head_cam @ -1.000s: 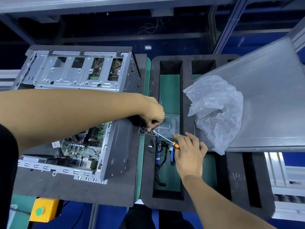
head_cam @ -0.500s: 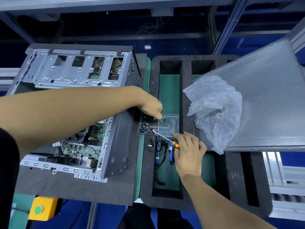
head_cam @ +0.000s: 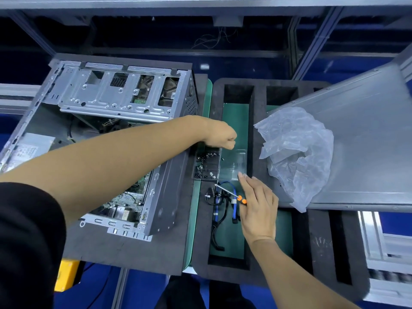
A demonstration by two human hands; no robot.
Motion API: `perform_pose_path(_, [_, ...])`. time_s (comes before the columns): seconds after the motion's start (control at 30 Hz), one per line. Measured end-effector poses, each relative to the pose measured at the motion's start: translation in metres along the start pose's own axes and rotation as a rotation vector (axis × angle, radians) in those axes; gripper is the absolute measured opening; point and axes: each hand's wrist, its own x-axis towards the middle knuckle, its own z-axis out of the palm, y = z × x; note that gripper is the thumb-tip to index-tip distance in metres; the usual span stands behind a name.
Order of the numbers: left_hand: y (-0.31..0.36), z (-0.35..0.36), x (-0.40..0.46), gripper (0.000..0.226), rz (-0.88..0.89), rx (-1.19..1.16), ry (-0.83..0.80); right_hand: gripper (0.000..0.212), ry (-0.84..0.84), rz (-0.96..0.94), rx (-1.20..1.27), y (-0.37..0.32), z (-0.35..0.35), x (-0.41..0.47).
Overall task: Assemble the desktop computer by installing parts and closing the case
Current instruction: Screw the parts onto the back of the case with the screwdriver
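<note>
1 open computer case [head_cam: 107, 139] lies left of 1 clear screw box [head_cam: 219, 163], beside 1 screwdriver [head_cam: 229, 193]. The left hand [head_cam: 219, 134], curled closed, has lifted off the screws; whether it pinches one, I cannot tell. The right hand [head_cam: 258, 210] still grips the screwdriver.

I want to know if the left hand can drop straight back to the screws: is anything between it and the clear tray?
Nothing visible: the left hand sits just beyond the clear screw tray, with only open space between.

L arm reaches across from the left, bare, black sleeve by the shoulder. L hand [head_cam: 219, 136] is a loose fist, fingers curled under. R hand [head_cam: 258, 210] is palm down, fingers long, w/ a thin orange-handled tool under them.
</note>
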Motion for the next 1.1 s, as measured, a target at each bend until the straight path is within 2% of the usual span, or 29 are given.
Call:
perform_pose_path(0.13, [-0.001, 0.0, -0.001, 0.026, -0.026, 0.003, -0.003, 0.095, -0.075, -0.002, -0.007, 0.001, 0.0, -0.001])
perform_pose_path(0.3, [-0.002, -0.002, -0.001, 0.026, -0.029, -0.006, 0.036, 0.099, -0.127, 0.005, -0.014, 0.0, 0.0, -0.003])
perform_pose_path(0.47, [-0.002, -0.002, 0.0, 0.028, -0.031, 0.022, 0.008, 0.108, -0.135, -0.009, 0.014, 0.002, 0.001, -0.003])
perform_pose_path(0.67, [-0.003, -0.002, 0.003, 0.027, -0.026, 0.036, -0.006, 0.103, -0.137, -0.018, 0.015, 0.003, 0.002, -0.003])
perform_pose_path(0.83, [-0.003, 0.001, 0.005, 0.027, -0.048, 0.067, -0.055, 0.072, -0.103, 0.06, -0.039, 0.0, 0.004, 0.0])
perform_pose_path(1.1, [0.0, 0.006, 0.009, 0.034, -0.049, 0.099, -0.115, 0.075, -0.132, 0.076, -0.148, 0.003, 0.009, 0.0])
